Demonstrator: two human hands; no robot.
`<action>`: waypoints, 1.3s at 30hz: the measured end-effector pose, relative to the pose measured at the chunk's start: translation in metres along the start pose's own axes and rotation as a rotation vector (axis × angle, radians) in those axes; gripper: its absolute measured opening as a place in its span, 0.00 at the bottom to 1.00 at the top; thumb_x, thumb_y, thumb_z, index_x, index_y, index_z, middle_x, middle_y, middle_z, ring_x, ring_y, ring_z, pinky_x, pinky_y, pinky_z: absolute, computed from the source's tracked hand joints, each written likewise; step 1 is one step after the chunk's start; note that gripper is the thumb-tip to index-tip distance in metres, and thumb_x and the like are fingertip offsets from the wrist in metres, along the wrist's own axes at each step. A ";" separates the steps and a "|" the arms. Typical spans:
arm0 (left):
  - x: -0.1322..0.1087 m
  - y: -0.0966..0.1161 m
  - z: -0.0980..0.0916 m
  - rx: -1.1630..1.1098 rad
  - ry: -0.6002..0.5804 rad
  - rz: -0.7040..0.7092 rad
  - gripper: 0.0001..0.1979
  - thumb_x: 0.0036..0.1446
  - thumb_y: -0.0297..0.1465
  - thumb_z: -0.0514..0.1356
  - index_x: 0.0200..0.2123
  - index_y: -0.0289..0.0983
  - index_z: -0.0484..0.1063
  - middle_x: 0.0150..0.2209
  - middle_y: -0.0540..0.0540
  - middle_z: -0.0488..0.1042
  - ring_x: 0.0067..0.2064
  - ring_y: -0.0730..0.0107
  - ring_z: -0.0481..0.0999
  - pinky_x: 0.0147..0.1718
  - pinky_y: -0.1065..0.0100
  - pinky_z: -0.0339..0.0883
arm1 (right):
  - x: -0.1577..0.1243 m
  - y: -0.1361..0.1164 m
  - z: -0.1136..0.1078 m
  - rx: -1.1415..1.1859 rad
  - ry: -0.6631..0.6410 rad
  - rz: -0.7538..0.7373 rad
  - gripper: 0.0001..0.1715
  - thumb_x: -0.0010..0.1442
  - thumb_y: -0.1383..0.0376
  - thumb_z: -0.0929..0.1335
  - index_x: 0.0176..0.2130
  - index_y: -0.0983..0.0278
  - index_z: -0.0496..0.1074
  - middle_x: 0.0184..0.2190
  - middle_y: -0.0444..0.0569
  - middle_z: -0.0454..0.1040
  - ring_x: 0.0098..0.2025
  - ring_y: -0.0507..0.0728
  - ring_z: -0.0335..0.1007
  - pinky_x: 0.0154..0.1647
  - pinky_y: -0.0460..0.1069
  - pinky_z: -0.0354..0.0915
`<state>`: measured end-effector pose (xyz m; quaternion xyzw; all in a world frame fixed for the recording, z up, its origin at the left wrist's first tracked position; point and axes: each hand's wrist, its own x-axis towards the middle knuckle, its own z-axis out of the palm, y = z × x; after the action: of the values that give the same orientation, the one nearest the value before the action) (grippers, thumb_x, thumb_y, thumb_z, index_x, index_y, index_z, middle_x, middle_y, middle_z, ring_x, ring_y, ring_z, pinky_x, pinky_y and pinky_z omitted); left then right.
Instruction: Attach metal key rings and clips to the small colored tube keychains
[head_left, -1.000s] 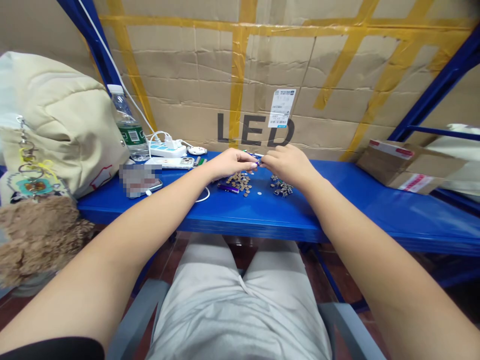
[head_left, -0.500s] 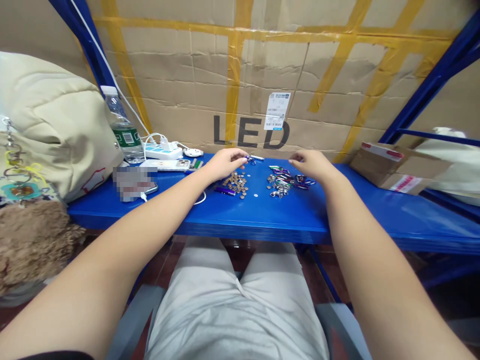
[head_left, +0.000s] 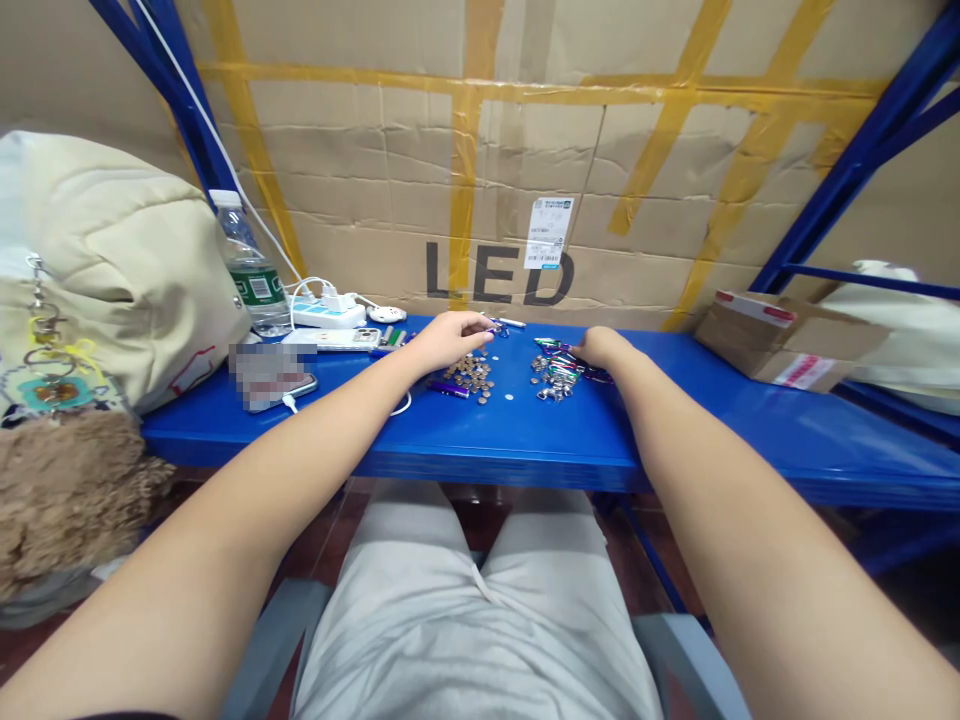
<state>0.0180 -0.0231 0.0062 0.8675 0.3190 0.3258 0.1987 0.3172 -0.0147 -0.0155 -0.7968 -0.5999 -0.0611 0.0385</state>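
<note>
The left hand point(head_left: 446, 340) and right hand point(head_left: 602, 349) are resting apart on a blue metal shelf point(head_left: 675, 445), with two heaps lying between and under them. The left hand's fingers are stretching out flat, close to a few tiny pieces too small to make out point(head_left: 495, 327), and just beside a heap of small round metal discs point(head_left: 469, 379), possibly button cells. The right hand is pressing down at the edge of a heap of metal clips point(head_left: 551, 378), some with purple or green parts. Its fingers are foreshortened and partly hidden, so I cannot tell whether they are closing on anything. A purple cylinder point(head_left: 448, 389) is lying just below the discs. Behind them, a taped cardboard sheet point(head_left: 499, 275) is showing a large printed "LED" point(head_left: 499, 275), and its barcode sticker point(head_left: 547, 232) is too small to read. A water bottle point(head_left: 251, 270) with an unreadable green label is standing by a power strip point(head_left: 326, 314), and a pixelated patch point(head_left: 270, 375) is hiding most of a phone
</note>
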 end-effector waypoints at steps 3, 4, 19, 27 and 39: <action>0.000 0.000 0.000 -0.003 -0.017 -0.003 0.13 0.58 0.34 0.58 0.43 0.36 0.75 0.43 0.43 0.79 0.43 0.66 0.76 0.45 0.63 0.68 | -0.003 0.002 -0.003 0.046 -0.018 -0.004 0.20 0.57 0.53 0.67 0.34 0.67 0.77 0.35 0.62 0.78 0.37 0.63 0.75 0.35 0.52 0.65; 0.000 0.000 0.000 -0.003 -0.026 -0.001 0.13 0.58 0.34 0.58 0.44 0.36 0.75 0.43 0.43 0.78 0.43 0.65 0.76 0.45 0.63 0.68 | -0.006 0.003 -0.006 0.073 -0.024 0.001 0.19 0.57 0.53 0.67 0.32 0.66 0.77 0.32 0.60 0.78 0.35 0.62 0.74 0.34 0.52 0.65; 0.005 0.000 0.011 0.139 0.202 0.476 0.09 0.58 0.28 0.61 0.42 0.37 0.75 0.40 0.45 0.75 0.43 0.69 0.74 0.45 0.65 0.66 | -0.068 -0.047 -0.038 1.184 -0.532 -0.548 0.22 0.47 0.49 0.74 0.28 0.63 0.69 0.26 0.43 0.67 0.28 0.50 0.61 0.32 0.46 0.61; 0.004 0.003 0.011 0.200 0.183 0.453 0.05 0.58 0.26 0.58 0.36 0.34 0.74 0.37 0.44 0.75 0.41 0.69 0.73 0.43 0.68 0.64 | -0.079 -0.056 -0.042 1.020 -0.280 -0.555 0.20 0.60 0.49 0.65 0.33 0.63 0.66 0.30 0.47 0.71 0.30 0.53 0.66 0.35 0.49 0.64; 0.006 0.006 0.009 0.077 0.187 0.091 0.10 0.58 0.35 0.59 0.31 0.34 0.74 0.33 0.46 0.77 0.35 0.69 0.72 0.36 0.68 0.62 | -0.098 -0.096 -0.040 -0.234 0.341 -0.453 0.25 0.69 0.59 0.52 0.49 0.72 0.67 0.36 0.65 0.78 0.39 0.67 0.76 0.35 0.52 0.59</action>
<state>0.0299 -0.0250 0.0059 0.8540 0.3086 0.4015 0.1197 0.1965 -0.0869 0.0090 -0.6201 -0.7361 -0.2695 0.0319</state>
